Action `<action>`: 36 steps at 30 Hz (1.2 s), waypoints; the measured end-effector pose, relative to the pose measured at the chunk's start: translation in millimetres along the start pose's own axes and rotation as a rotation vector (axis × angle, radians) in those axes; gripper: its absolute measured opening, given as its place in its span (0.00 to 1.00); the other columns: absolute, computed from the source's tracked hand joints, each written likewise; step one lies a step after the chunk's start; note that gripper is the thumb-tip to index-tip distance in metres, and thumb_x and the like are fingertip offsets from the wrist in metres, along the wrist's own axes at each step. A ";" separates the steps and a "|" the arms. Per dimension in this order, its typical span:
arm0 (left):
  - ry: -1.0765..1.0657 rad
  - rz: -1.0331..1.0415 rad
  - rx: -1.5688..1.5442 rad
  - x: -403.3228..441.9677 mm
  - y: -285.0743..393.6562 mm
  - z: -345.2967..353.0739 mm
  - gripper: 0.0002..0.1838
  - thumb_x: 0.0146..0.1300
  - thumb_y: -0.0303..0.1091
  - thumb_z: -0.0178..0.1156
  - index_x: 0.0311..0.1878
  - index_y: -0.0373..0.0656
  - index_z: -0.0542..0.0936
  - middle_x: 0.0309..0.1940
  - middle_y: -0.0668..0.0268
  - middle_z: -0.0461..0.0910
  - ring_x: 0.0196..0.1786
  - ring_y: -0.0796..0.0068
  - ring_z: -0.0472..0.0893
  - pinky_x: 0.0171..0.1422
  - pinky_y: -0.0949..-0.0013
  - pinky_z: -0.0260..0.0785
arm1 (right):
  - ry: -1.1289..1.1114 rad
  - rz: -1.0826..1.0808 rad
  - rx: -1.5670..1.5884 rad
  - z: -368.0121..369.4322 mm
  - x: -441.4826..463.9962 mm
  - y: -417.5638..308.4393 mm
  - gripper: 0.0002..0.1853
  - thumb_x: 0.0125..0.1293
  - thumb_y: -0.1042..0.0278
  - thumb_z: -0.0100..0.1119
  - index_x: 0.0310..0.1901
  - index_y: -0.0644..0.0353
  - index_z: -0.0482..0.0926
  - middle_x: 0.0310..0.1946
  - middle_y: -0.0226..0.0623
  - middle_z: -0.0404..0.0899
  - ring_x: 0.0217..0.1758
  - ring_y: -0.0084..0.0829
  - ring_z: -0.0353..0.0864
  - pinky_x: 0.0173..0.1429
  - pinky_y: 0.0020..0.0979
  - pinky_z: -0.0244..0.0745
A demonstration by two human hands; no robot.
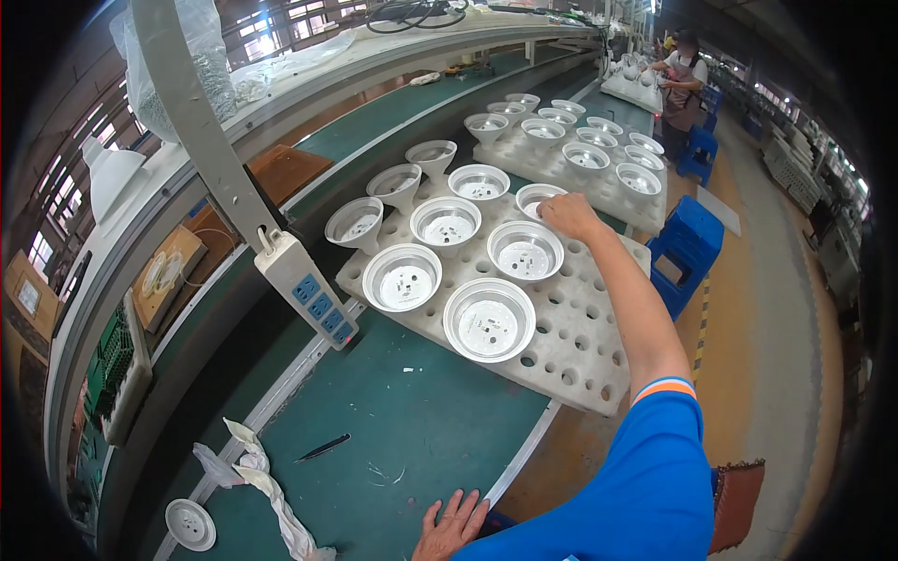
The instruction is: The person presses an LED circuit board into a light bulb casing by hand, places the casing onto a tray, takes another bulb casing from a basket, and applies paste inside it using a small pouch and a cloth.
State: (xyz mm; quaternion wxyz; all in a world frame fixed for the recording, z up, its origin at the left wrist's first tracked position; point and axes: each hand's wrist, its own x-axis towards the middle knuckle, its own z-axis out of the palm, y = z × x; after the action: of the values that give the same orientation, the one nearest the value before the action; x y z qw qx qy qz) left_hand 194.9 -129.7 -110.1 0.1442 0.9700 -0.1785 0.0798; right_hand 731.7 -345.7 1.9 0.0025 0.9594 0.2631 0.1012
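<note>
My right hand [568,216] reaches out to a white cup-shaped housing [530,204] at the far right of the near foam tray [585,329]. Its fingers are bent over the rim; whether they grip it is hard to see. More white round housings with small parts inside stand in the tray, such as one near the front [489,320] and one at its left [401,278]. My left hand [452,526] lies on the green work surface [393,411] near its front edge, fingers spread, holding nothing.
Black tweezers [324,448], a twisted white cloth [271,486] and a round white part [190,525] lie at the lower left. A power strip [307,292] hangs on a post. Behind is another loaded tray [599,192]. Blue stools [687,245] and a person [683,84] are at right.
</note>
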 end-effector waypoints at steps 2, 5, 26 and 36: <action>-0.022 0.000 -0.045 -1.0 -1.6 0.5 0.31 0.67 0.44 0.47 0.72 0.45 0.61 0.73 0.57 0.60 0.75 0.54 0.58 0.76 0.43 0.44 | 0.027 -0.008 0.039 4.1 -2.1 2.1 0.17 0.66 0.63 0.42 0.36 0.58 0.84 0.39 0.45 0.85 0.45 0.46 0.84 0.52 0.54 0.70; 0.039 0.037 0.087 0.0 -2.6 5.4 0.31 0.67 0.43 0.47 0.72 0.45 0.61 0.73 0.57 0.59 0.76 0.54 0.58 0.76 0.43 0.44 | 0.043 0.002 0.092 6.8 -3.3 0.5 0.17 0.67 0.62 0.41 0.37 0.58 0.83 0.39 0.46 0.85 0.45 0.47 0.83 0.55 0.54 0.68; 0.073 0.051 -0.152 4.4 0.4 -28.9 0.30 0.59 0.29 0.57 0.66 0.39 0.67 0.69 0.54 0.65 0.73 0.52 0.63 0.73 0.49 0.55 | 0.742 -0.071 1.032 -81.5 -147.7 -94.3 0.06 0.52 0.80 0.43 0.21 0.59 0.64 0.20 0.24 0.60 0.23 0.17 0.56 0.27 0.24 0.51; 0.632 -0.169 -0.339 -72.8 12.1 -53.5 0.04 0.56 0.26 0.61 0.35 0.39 0.78 0.35 0.61 0.80 0.50 0.58 0.81 0.56 0.55 0.72 | 0.202 -0.445 0.972 -64.2 -266.9 -299.3 0.14 0.73 0.71 0.41 0.28 0.65 0.67 0.23 0.35 0.66 0.27 0.25 0.63 0.33 0.29 0.60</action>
State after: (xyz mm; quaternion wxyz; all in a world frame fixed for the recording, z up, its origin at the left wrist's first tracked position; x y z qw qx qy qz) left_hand 117.6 -100.5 -71.5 0.3569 0.8712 -0.0552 0.3327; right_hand 343.8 -225.9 -4.1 -0.4453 0.7566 0.4754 0.0568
